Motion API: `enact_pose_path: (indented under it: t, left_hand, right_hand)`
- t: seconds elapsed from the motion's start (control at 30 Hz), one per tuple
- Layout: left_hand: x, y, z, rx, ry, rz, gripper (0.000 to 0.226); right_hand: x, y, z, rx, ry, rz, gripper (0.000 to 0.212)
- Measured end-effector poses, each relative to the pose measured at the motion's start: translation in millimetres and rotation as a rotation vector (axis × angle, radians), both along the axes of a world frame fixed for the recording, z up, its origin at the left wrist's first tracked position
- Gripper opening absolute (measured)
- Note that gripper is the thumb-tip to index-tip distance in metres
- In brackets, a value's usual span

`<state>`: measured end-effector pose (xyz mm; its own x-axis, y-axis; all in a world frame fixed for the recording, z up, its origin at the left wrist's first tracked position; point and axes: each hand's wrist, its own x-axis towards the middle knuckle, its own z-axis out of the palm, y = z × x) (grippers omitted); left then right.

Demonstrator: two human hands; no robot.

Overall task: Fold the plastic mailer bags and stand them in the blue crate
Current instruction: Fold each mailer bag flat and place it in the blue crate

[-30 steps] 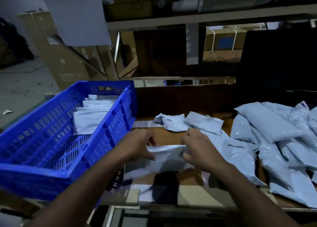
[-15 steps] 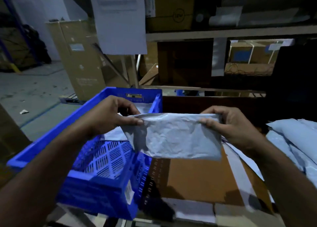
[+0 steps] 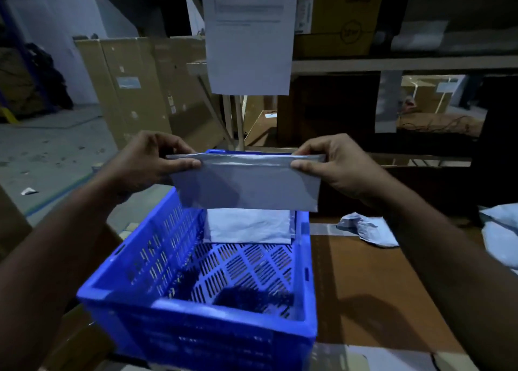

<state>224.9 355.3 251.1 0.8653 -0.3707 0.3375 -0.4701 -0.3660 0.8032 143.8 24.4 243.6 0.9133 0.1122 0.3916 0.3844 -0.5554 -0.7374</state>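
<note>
Fingers of both hands are pinching the top edge of a folded grey mailer bag (image 3: 246,185), and that bag is hanging upright in the air above the far half of the blue crate (image 3: 196,311). On the left hand (image 3: 145,166), the thumb is pressing flat on the near face of the bag's left top corner while the curled fingers are gripping behind it. On the right hand (image 3: 333,166), the thumb is pressing the near face of the right top corner in the same way, with the fingers wrapping over the back. Between the two hands the top fold is stretching taut and level, and the lower edge is hanging free, clear of the crate floor.

Inside the blue crate, against its far wall, folded mailer bags (image 3: 248,226) are standing in a pale stack, directly under the held bag. To the right of the crate, on the brown cardboard work surface (image 3: 364,281), a crumpled unfolded mailer (image 3: 367,229) is lying, and more pale bags (image 3: 501,236) are showing further right at the frame's edge. Beyond the crate, a printed paper sheet (image 3: 249,34) is hanging from the shelving, with tall cardboard cartons (image 3: 140,90) standing to its left.
</note>
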Motion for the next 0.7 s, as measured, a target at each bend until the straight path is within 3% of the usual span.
enact_pose_path:
  t: [0.07, 0.2, 0.37, 0.5, 0.7]
  left_hand:
    - [20.9, 12.5, -7.5, 0.094, -0.069, 0.032, 0.023]
    - [56.7, 17.9, -34.5, 0.562, -0.274, 0.123, 0.01]
    - [81.6, -4.3, -81.5, 0.972, -0.347, 0.106, 0.01]
    - [95.7, -23.7, -116.4, 1.154, -0.283, 0.008, 0.014]
    - [107.5, -45.8, -138.3, 1.289, -0.218, -0.039, 0.044]
  right_hand:
    - [19.5, 17.3, -9.7, -0.133, 0.014, -0.029, 0.007]
    - [49.1, 34.8, -35.5, -0.474, 0.042, -0.076, 0.009]
    - [79.9, 50.5, -71.5, -0.962, 0.124, -0.118, 0.017]
    - [98.9, 62.5, -95.1, -1.165, 0.287, -0.122, 0.024]
    - [123.4, 77.2, -111.1, -1.316, 0.285, -0.165, 0.021]
